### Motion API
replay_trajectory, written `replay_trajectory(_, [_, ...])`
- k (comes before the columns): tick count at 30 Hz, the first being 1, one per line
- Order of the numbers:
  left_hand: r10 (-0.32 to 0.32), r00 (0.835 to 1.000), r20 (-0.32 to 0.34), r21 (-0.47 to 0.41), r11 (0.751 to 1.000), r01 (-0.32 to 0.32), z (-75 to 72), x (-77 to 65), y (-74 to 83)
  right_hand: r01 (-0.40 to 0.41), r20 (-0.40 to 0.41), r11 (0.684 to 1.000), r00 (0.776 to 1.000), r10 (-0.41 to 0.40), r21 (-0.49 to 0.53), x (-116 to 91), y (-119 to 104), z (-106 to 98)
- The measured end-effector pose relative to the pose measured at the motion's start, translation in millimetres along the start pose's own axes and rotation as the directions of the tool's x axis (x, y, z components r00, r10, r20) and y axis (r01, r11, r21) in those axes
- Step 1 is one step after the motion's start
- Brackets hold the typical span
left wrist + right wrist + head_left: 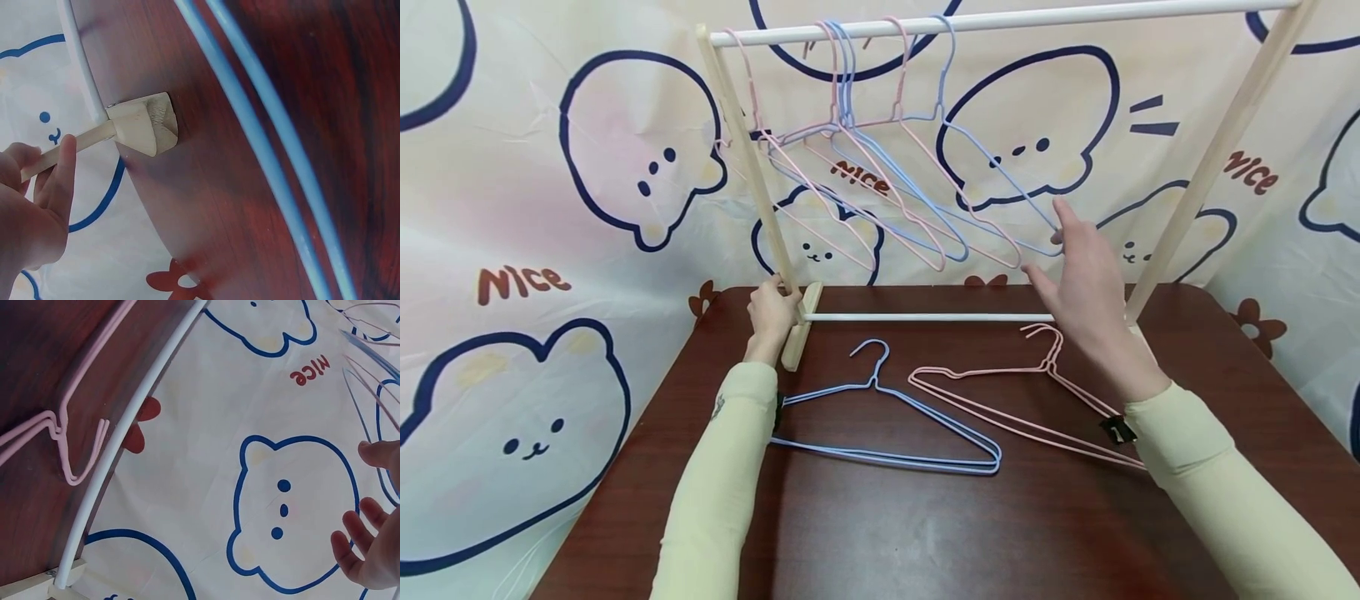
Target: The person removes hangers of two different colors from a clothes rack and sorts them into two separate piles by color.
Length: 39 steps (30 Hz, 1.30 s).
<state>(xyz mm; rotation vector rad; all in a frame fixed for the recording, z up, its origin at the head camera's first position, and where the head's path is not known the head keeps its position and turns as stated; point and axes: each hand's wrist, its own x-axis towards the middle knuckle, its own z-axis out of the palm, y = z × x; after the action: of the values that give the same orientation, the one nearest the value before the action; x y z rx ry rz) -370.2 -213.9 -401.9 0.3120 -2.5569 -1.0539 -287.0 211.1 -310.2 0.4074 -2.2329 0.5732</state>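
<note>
The left hand [770, 312] is wrapped around the rack's left post [748, 158] low down, just above its foot [801, 337], forearm stretched forward. The right hand [1090, 279] is raised, thumb and fingers spread apart, beside the outer end of the rightmost blue hanger [996, 164]; whether it touches cannot be told.

That hanger hangs from the rail [1112, 13] with other pink and blue ones crowded to its left; a wide gap separates its hook from the right post [1213, 167].

On the surface [887, 533], blue hangers [887, 458] lie beside the left wrist, and pink hangers [1000, 371] lie partly beneath the right forearm, a narrow gap between the two groups. The surface's back edge runs close behind the lower crossbar [925, 317], against the printed backdrop [625, 375]. Open surface stretches between the sleeves.
</note>
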Motion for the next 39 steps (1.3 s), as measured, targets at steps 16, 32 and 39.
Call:
replay_trajectory(16, [0.014, 1.000, -0.014, -0.001, 1.000, -0.014, -0.6, 0.6, -3.3, 0.101, -0.082, 0.995, 0.991, -0.102, -0.020, 9.4, -0.4, 10.8])
replay_trajectory(32, [0.014, 1.000, -0.008, 0.003, 1.000, -0.014, 0.9, 0.4, -1.9, 0.120, -0.178, 0.993, 0.977, -0.114, 0.022, -1.6, -2.2, 6.2])
replay_trajectory(39, [0.015, 1.000, -0.012, 0.016, 1.000, -0.015, 1.3, 1.7, -1.8, 0.068, -0.206, 0.993, 0.977, -0.047, 0.096, -6.2, -4.0, 0.0])
